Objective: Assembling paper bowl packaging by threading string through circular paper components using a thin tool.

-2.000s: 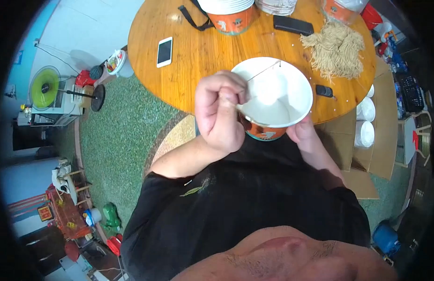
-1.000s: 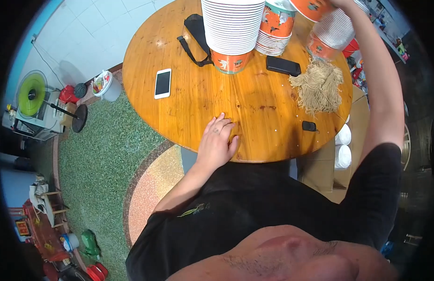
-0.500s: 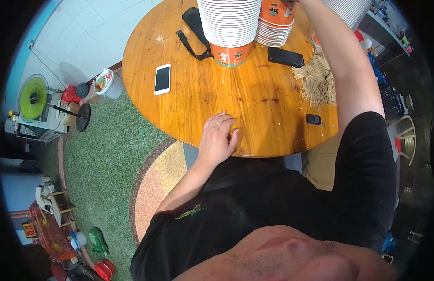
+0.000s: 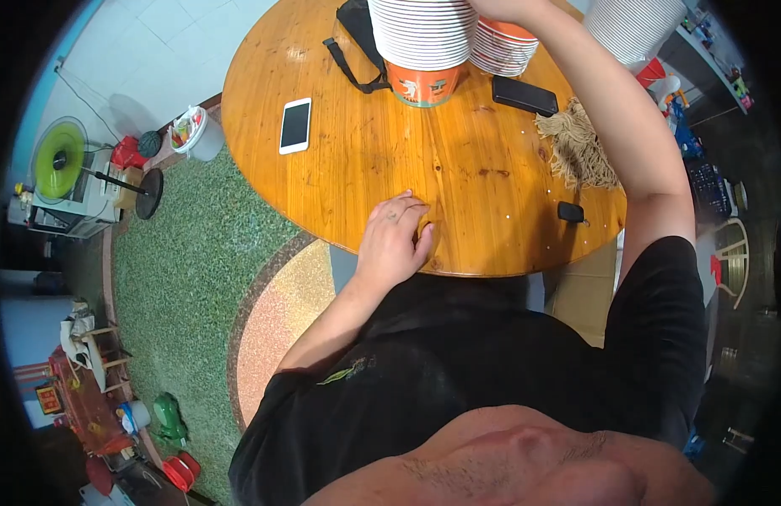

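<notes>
Head view: with right hand [image 4: 500, 8] at stacked paper buckets [image 4: 424, 42], probably stacking; cannot tell finger grip. Rests left hand [image 4: 393, 240], loosely spread, empty, on round wooden tabletop [image 4: 348, 160]. Calls next for steady hold.

The table [image 4: 348, 177] is orange-brown, dark-grained. On the table, the bucket stack [image 4: 423, 52] shows white rings above patterned orange, the phone [image 4: 295, 126] white around black. Left of the table, the floor [image 4: 188, 253] is speckled green.
</notes>
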A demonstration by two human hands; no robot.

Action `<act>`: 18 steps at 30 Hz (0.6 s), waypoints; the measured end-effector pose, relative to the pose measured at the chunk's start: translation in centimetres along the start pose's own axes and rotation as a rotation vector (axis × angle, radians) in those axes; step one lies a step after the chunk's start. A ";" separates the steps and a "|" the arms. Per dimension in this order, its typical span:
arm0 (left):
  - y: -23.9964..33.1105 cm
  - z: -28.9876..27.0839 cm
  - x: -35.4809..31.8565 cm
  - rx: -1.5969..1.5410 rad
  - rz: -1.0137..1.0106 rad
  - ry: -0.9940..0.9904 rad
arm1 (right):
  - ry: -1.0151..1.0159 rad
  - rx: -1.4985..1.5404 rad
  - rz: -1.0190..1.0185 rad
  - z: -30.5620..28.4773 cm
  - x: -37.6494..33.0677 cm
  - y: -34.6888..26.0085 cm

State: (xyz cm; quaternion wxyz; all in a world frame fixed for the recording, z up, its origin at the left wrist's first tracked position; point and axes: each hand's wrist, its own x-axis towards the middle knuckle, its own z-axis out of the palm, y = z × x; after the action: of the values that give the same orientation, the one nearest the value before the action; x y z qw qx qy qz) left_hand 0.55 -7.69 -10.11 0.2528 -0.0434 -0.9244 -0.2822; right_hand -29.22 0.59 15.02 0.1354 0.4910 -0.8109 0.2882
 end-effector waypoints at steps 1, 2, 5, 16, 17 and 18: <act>0.0 0.0 0.1 -0.001 -0.002 0.003 | 0.016 0.050 0.002 -0.1 0.1 -0.1; -0.1 0.1 0.3 -0.005 0.009 0.016 | 0.014 0.049 -0.001 -0.5 0.3 -0.1; -0.2 0.2 0.0 -0.003 0.011 0.029 | -0.099 0.039 0.027 -1.2 0.9 -0.5; -0.2 0.2 -0.2 0.000 0.024 0.040 | 0.264 -0.189 -0.096 -0.5 0.3 -2.1; -0.3 0.2 -0.2 0.001 0.026 0.038 | 0.265 -0.190 -0.096 -0.8 0.4 -2.2; -0.4 0.2 -0.2 0.004 0.027 0.036 | 0.248 -0.223 -0.056 -1.0 0.5 -2.9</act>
State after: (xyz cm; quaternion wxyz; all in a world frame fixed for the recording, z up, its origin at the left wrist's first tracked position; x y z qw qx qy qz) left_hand 0.58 -7.87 -10.58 0.2730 -0.0502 -0.9197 -0.2778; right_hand -26.96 -0.16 17.01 0.2959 0.4559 -0.8010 0.2512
